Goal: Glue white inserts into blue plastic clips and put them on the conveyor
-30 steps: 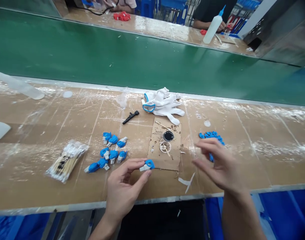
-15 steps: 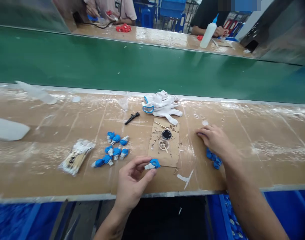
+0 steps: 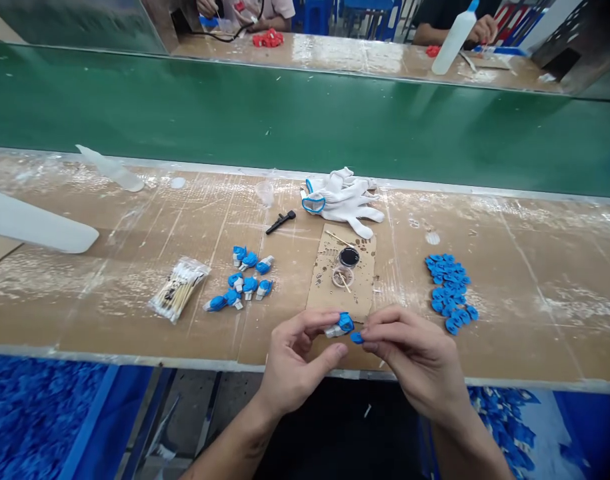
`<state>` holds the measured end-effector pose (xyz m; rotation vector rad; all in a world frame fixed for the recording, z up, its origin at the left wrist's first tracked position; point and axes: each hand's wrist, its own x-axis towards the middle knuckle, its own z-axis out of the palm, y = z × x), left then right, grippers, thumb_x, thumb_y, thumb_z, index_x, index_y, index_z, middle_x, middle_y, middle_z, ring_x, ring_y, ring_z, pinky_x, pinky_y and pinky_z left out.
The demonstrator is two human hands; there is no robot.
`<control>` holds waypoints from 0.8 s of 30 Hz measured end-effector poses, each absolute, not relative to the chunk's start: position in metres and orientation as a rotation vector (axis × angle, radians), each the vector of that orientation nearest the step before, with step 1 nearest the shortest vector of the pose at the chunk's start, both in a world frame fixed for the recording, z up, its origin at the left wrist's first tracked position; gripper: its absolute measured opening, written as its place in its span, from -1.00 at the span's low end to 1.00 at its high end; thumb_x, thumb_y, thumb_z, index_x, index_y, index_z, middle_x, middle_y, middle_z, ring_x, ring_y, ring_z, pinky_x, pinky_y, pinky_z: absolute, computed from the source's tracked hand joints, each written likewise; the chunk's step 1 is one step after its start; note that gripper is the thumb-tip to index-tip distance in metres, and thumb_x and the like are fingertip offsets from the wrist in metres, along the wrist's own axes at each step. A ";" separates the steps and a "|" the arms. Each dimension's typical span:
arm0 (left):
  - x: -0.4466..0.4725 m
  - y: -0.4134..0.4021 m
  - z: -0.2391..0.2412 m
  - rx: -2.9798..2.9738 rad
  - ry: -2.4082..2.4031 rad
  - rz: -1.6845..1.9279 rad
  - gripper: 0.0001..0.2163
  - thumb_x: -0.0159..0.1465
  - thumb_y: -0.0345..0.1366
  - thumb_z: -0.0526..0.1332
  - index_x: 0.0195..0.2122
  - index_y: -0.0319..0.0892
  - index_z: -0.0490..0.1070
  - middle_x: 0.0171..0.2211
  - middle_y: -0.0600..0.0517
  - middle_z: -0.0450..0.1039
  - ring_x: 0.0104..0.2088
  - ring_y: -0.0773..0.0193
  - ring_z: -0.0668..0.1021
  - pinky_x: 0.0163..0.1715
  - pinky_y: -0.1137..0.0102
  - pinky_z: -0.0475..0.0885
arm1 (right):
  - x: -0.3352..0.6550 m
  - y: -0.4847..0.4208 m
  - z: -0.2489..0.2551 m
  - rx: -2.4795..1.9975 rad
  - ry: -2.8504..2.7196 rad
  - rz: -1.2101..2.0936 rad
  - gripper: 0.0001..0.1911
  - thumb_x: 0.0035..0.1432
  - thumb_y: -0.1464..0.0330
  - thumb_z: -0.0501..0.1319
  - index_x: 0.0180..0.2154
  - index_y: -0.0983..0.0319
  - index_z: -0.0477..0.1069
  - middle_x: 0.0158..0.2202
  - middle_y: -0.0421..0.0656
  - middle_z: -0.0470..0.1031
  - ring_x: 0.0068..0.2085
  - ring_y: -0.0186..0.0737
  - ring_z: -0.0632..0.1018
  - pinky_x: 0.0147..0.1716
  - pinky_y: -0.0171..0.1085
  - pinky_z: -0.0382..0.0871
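My left hand point(image 3: 297, 363) pinches a small blue and white part point(image 3: 339, 326) at the near edge of the bench. Close beside it, my right hand point(image 3: 415, 360) pinches a small blue piece point(image 3: 357, 338) between thumb and forefinger, almost touching the part. A pile of blue pieces point(image 3: 449, 292) lies to the right. A group of assembled blue and white parts point(image 3: 245, 281) lies to the left. Just beyond my hands lies a cardboard scrap point(image 3: 343, 281) carrying a small black pot point(image 3: 349, 257) and a clear cap point(image 3: 343, 276).
A bag of cotton swabs point(image 3: 179, 289) lies at the left, white gloves point(image 3: 342, 199) and a black tool point(image 3: 281, 222) farther back. A green conveyor belt point(image 3: 285, 120) runs behind the bench. Other people work across it beside a white squeeze bottle point(image 3: 452, 37). Blue bins stand below the bench.
My right hand left the pile of blue pieces with one piece and came back to meet my left hand. The view shifted left and down.
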<state>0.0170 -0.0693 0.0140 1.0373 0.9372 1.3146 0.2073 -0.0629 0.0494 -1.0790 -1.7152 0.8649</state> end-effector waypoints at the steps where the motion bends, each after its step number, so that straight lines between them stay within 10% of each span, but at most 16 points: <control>1: 0.017 -0.071 0.014 1.071 0.936 1.319 -0.69 0.14 -0.53 0.48 -0.10 -0.11 0.70 -0.10 -0.09 0.73 -0.05 0.15 0.74 0.00 0.40 0.65 | 0.206 -0.063 0.048 -1.083 -1.711 0.901 -0.80 0.30 0.52 0.35 -0.18 0.09 0.67 -0.30 -0.19 0.61 -0.31 -0.28 0.65 -0.36 -0.35 0.59; 24: 0.011 -0.099 0.013 1.462 0.951 1.567 -0.56 0.26 -0.56 0.40 0.04 0.14 0.62 -0.01 0.01 0.66 -0.12 0.15 0.75 -0.20 0.36 0.71 | 0.181 -0.071 0.036 -0.945 -1.678 1.114 -0.57 0.39 0.04 0.27 0.18 0.06 0.53 0.02 -0.04 0.61 0.00 -0.09 0.66 -0.04 -0.25 0.62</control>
